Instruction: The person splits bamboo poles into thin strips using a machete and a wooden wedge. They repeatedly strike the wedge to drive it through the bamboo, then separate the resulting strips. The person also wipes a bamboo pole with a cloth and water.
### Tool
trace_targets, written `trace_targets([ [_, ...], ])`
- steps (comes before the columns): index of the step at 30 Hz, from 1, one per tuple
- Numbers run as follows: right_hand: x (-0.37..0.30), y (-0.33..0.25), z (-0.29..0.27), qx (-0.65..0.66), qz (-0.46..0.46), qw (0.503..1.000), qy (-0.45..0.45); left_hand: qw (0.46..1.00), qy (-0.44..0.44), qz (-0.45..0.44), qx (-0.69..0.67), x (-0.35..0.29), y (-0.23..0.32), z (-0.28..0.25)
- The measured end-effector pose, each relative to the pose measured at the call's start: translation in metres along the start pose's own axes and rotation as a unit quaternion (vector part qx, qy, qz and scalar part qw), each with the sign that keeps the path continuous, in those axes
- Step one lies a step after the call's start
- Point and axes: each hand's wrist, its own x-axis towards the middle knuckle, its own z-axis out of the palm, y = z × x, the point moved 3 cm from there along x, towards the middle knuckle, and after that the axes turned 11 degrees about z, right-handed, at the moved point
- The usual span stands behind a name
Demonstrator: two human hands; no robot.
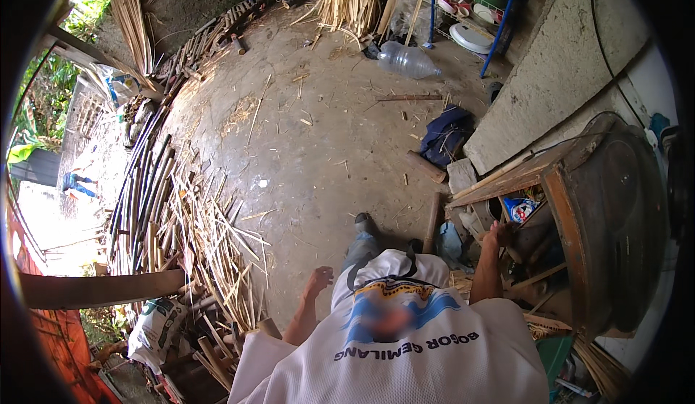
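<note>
My left hand (318,280) hangs beside my left leg, its fingers loosely bent and apart, with nothing in it. To the right, my right hand (496,235) reaches to the open side of an old wooden cabinet (565,216). Its fingers look apart, close to the dark clutter inside; no held thing can be made out. Just beyond that hand lies a blue and white packet (520,209) among sticks and scraps. A light blue plastic bag (450,241) is on the floor by the cabinet.
Split bamboo strips (217,223) and dark poles (141,187) lie piled on the left. Ahead are a clear plastic bottle (407,60), a blue-framed rack (499,24) and a dark blue cloth bundle (447,136). A short log (432,223) lies near my feet.
</note>
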Motion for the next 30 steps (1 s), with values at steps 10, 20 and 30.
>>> trace_targets([
  [10, -0.046, -0.052, 0.006, -0.555, -0.17, 0.805, 0.118, 0.998, -0.001, -0.06, 0.03, -0.004, -0.028, -0.002],
  [20, -0.09, -0.03, -0.01, 0.006, -0.206, 0.979, 0.007, 0.998, -0.055, -0.039, 0.012, 0.028, 0.012, 0.005],
  [30, -0.175, -0.039, -0.048, 0.156, 0.069, 0.985, -0.028, 0.973, -0.138, 0.084, 0.163, 0.051, 0.051, 0.011],
])
